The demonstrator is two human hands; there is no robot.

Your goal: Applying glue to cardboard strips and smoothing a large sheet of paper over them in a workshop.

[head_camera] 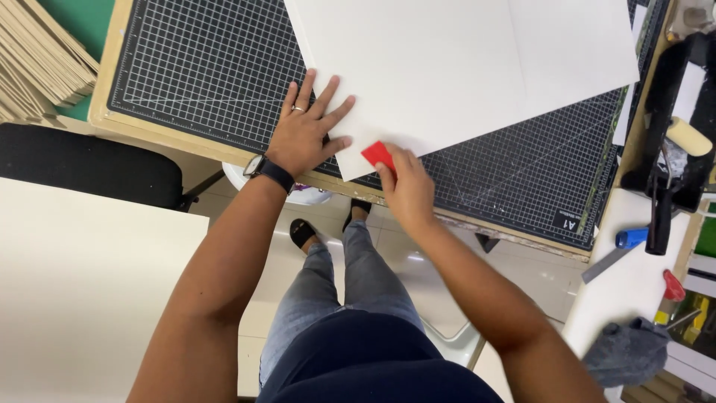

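We take the white sheet [455, 67] as our landmark; it lies tilted on the black gridded cutting mat [201, 67], which covers the bench [112, 119].

Left hand [304, 134]: flat, fingers [328, 93] spread open, pressing down at the sheet's near left edge. Fingertips rest on the sheet, palm on the mat just beside it. We note a ring on one finger and a dark wristwatch [270, 172].

Right hand [406, 190]: fingers closed around a small red scraper [378, 155]. The scraper sits on the sheet's near corner, its red blade showing past the fingertips towards the left hand; the rest is hidden under the hand. The two hands lie near each other, not touching.

Right of the sheet, past the mat's edge: a black tray [671, 112] with a paint roller [688, 136], a blue-handled tool [630, 239], a grey cloth [630, 351]. Far left of the sheet: a stack of brown boards [37, 60].
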